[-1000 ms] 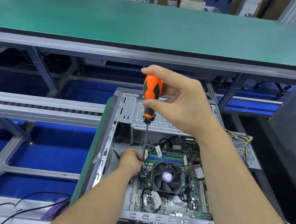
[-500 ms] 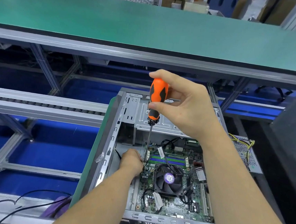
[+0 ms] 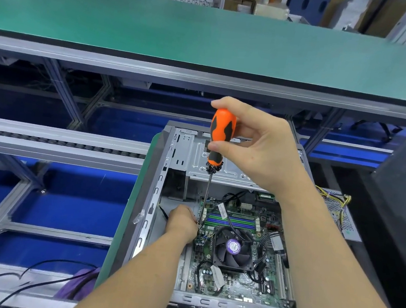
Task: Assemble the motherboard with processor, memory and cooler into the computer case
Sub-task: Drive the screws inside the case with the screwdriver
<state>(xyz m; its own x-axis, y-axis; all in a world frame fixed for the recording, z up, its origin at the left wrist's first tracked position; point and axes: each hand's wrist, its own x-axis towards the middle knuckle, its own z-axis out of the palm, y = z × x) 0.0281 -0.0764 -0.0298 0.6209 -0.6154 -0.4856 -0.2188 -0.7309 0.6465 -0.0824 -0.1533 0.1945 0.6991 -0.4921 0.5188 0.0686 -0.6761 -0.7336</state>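
An open grey computer case lies on its side in front of me. Inside it sits the green motherboard with blue and green memory sticks and a black cooler fan. My right hand grips the orange-and-black handle of a screwdriver, held upright with its thin shaft reaching down to the board's left edge. My left hand is curled down inside the case at the shaft's tip; what its fingers hold is hidden.
A green-topped conveyor bench runs across the back. Grey rails and blue bins lie to the left. A power supply with yellow wires sits right of the case, beside a dark panel. Black cables trail at lower left.
The view has shifted a little; the case sits slightly lower and to the right. My right hand's fingers have shifted round the handle. The left hand stays at the tip.
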